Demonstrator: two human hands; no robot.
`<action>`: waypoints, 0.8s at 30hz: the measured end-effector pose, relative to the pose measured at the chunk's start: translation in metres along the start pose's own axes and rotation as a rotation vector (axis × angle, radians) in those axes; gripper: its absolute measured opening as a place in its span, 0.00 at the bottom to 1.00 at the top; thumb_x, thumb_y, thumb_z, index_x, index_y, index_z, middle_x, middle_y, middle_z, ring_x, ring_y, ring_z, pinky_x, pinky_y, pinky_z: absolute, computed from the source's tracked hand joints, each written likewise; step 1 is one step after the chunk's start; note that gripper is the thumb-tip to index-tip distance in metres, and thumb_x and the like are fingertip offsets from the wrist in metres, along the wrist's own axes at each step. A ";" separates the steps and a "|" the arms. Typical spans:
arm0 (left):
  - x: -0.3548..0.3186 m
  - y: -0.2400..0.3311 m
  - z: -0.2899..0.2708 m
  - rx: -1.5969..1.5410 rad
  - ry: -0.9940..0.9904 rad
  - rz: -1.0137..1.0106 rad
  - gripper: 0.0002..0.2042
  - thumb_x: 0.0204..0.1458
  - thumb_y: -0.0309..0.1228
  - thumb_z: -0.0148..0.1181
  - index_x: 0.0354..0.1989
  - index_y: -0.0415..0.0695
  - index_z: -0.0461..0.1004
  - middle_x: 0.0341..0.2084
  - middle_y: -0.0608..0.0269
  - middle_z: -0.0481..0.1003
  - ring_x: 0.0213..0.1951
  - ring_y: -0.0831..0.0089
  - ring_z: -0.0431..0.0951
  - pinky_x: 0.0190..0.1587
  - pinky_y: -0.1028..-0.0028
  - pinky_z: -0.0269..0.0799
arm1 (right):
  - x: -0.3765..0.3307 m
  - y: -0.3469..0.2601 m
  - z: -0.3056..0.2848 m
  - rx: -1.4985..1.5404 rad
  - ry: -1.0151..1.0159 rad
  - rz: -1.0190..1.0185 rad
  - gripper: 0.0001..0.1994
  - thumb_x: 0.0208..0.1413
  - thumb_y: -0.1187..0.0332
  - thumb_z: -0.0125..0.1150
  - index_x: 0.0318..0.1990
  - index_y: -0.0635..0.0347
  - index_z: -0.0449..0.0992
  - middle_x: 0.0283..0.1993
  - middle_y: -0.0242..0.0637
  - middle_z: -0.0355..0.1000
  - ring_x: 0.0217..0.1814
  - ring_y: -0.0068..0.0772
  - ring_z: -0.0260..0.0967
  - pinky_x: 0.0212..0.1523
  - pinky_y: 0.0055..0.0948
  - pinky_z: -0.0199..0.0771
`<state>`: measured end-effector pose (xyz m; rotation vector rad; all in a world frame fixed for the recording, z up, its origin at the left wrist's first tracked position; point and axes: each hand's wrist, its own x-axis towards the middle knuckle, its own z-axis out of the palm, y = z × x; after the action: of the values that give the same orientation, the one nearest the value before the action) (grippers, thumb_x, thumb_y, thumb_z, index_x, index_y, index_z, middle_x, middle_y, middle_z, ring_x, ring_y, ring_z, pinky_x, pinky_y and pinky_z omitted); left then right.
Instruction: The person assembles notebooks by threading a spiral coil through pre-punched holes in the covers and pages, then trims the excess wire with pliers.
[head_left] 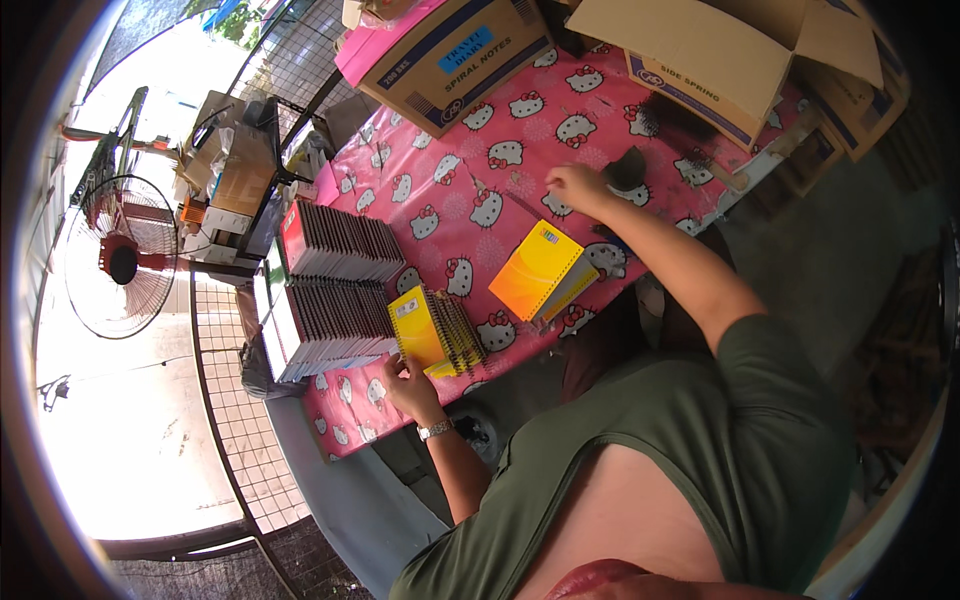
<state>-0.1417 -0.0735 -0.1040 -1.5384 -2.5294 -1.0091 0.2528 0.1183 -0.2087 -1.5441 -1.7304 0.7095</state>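
Note:
My left hand [408, 390], with a metal-band watch on its wrist, is at the lower left corner of a row of yellow spiral notebooks [418, 328]. Its fingers are a little apart and close to the covers; whether they touch is unclear. Over the middle of the table my right hand [577, 188] is closed, fingers curled in, and what it holds, if anything, is hidden. Below it a yellow-orange spiral notebook [538, 270] lies tilted, with more yellow pages or covers under its right side. A dark scrap [627, 170] lies beside my right wrist.
Two stacks of dark-edged notebooks, an upper [345, 243] and a lower [335, 320], stand at the left on the pink patterned tablecloth [485, 208]. Cardboard boxes, one closed [455, 65] and one with flaps up [690, 95], line the far side. A fan [122, 258] stands farther left.

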 end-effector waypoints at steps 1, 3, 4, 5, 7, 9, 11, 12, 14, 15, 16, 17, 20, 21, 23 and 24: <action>0.002 0.003 0.000 0.078 0.010 0.033 0.13 0.50 0.29 0.65 0.44 0.41 0.77 0.43 0.53 0.76 0.38 0.57 0.78 0.43 0.61 0.74 | 0.019 0.001 0.018 0.024 -0.049 -0.074 0.11 0.53 0.61 0.66 0.41 0.53 0.79 0.40 0.41 0.74 0.46 0.44 0.73 0.48 0.39 0.73; 0.007 0.011 0.001 0.193 0.072 0.149 0.15 0.48 0.29 0.65 0.44 0.41 0.77 0.45 0.52 0.75 0.44 0.53 0.76 0.48 0.58 0.72 | 0.032 0.008 0.049 -0.068 -0.107 -0.237 0.12 0.52 0.60 0.67 0.40 0.53 0.79 0.37 0.40 0.74 0.44 0.44 0.74 0.47 0.39 0.74; 0.007 0.025 0.002 0.229 0.123 0.236 0.15 0.47 0.29 0.65 0.44 0.41 0.77 0.45 0.52 0.75 0.47 0.52 0.74 0.50 0.58 0.71 | 0.026 0.006 0.058 -0.185 -0.113 -0.324 0.12 0.51 0.60 0.68 0.40 0.53 0.79 0.37 0.40 0.73 0.43 0.44 0.74 0.47 0.40 0.74; 0.007 0.042 0.003 0.266 0.172 0.326 0.15 0.47 0.28 0.64 0.45 0.40 0.77 0.46 0.52 0.74 0.50 0.51 0.73 0.52 0.57 0.69 | 0.029 0.006 0.060 -0.267 -0.175 -0.338 0.13 0.50 0.61 0.69 0.40 0.54 0.78 0.37 0.39 0.73 0.43 0.45 0.74 0.47 0.40 0.74; -0.004 0.095 0.016 -0.012 0.083 0.567 0.15 0.46 0.28 0.64 0.44 0.41 0.77 0.45 0.52 0.74 0.50 0.51 0.72 0.52 0.58 0.69 | 0.040 0.012 0.058 -0.228 -0.284 -0.244 0.13 0.49 0.63 0.70 0.41 0.55 0.77 0.39 0.37 0.73 0.43 0.43 0.73 0.46 0.39 0.74; -0.021 0.139 0.040 -0.245 -0.247 0.899 0.16 0.46 0.29 0.66 0.44 0.41 0.76 0.46 0.52 0.74 0.48 0.52 0.73 0.51 0.58 0.70 | 0.050 0.025 0.053 0.036 -0.356 -0.015 0.12 0.51 0.66 0.68 0.41 0.56 0.77 0.40 0.35 0.72 0.44 0.38 0.73 0.46 0.37 0.73; -0.051 0.163 0.059 -0.149 -0.408 0.950 0.16 0.44 0.31 0.69 0.42 0.43 0.76 0.45 0.54 0.75 0.48 0.54 0.74 0.51 0.61 0.72 | 0.032 -0.001 0.027 0.347 -0.370 -0.051 0.11 0.52 0.69 0.66 0.44 0.56 0.77 0.40 0.34 0.72 0.43 0.32 0.71 0.44 0.32 0.72; -0.062 0.168 0.069 -0.028 -0.449 0.951 0.15 0.45 0.33 0.68 0.42 0.43 0.76 0.45 0.56 0.75 0.48 0.55 0.74 0.49 0.61 0.73 | 0.016 -0.019 0.001 0.498 -0.368 -0.061 0.11 0.53 0.71 0.65 0.45 0.55 0.77 0.39 0.33 0.72 0.42 0.30 0.71 0.44 0.30 0.71; -0.068 0.175 0.080 0.159 -0.484 0.963 0.15 0.47 0.36 0.66 0.42 0.45 0.76 0.42 0.59 0.77 0.45 0.57 0.77 0.45 0.62 0.76 | -0.021 -0.052 -0.053 0.413 -0.305 -0.255 0.12 0.54 0.75 0.63 0.47 0.55 0.78 0.39 0.32 0.72 0.41 0.26 0.70 0.42 0.28 0.71; -0.066 0.178 0.079 0.135 -0.524 0.977 0.15 0.48 0.36 0.66 0.43 0.46 0.76 0.42 0.59 0.77 0.45 0.57 0.77 0.44 0.62 0.77 | -0.037 -0.062 -0.075 0.374 -0.268 -0.348 0.13 0.54 0.77 0.61 0.48 0.55 0.79 0.38 0.32 0.72 0.40 0.24 0.69 0.42 0.28 0.71; -0.061 0.180 0.075 0.115 -0.567 0.989 0.15 0.48 0.35 0.65 0.43 0.46 0.76 0.41 0.59 0.77 0.44 0.57 0.78 0.43 0.62 0.77 | -0.049 -0.064 -0.087 0.388 -0.248 -0.382 0.14 0.54 0.79 0.61 0.48 0.55 0.79 0.39 0.32 0.72 0.41 0.25 0.69 0.42 0.27 0.71; -0.056 0.181 0.069 0.094 -0.608 0.997 0.15 0.48 0.35 0.65 0.44 0.46 0.76 0.40 0.59 0.78 0.43 0.57 0.79 0.43 0.62 0.77 | -0.060 -0.065 -0.098 0.401 -0.231 -0.417 0.15 0.54 0.80 0.61 0.48 0.55 0.79 0.40 0.32 0.72 0.41 0.25 0.70 0.43 0.27 0.71; -0.041 0.192 0.044 -0.028 -0.672 0.980 0.11 0.53 0.32 0.60 0.45 0.47 0.76 0.36 0.56 0.79 0.35 0.55 0.81 0.37 0.61 0.77 | -0.082 -0.070 -0.118 0.456 -0.169 -0.486 0.14 0.55 0.81 0.61 0.47 0.55 0.81 0.40 0.32 0.73 0.42 0.26 0.70 0.44 0.27 0.72; -0.036 0.192 0.038 -0.049 -0.698 0.947 0.11 0.54 0.31 0.58 0.45 0.47 0.76 0.35 0.55 0.79 0.33 0.54 0.81 0.36 0.61 0.77 | -0.085 -0.072 -0.119 0.483 -0.152 -0.504 0.13 0.55 0.81 0.61 0.46 0.56 0.81 0.40 0.32 0.73 0.42 0.27 0.70 0.45 0.28 0.72; -0.032 0.197 0.034 -0.018 -0.552 0.978 0.09 0.54 0.27 0.55 0.43 0.45 0.75 0.29 0.57 0.77 0.32 0.58 0.79 0.35 0.61 0.74 | -0.090 -0.074 -0.119 0.440 -0.096 -0.511 0.11 0.56 0.78 0.63 0.46 0.56 0.81 0.39 0.33 0.74 0.42 0.28 0.72 0.44 0.29 0.73; -0.030 0.194 0.042 -0.019 -0.499 1.004 0.09 0.56 0.28 0.54 0.44 0.45 0.75 0.32 0.56 0.77 0.35 0.56 0.78 0.38 0.59 0.72 | -0.091 -0.076 -0.118 0.419 -0.069 -0.518 0.10 0.56 0.77 0.63 0.45 0.56 0.81 0.38 0.33 0.74 0.41 0.28 0.73 0.43 0.29 0.73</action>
<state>0.0419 -0.0155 -0.0476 -2.8239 -1.4451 -0.5171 0.3045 0.0114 -0.0903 -0.7539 -1.7849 0.7908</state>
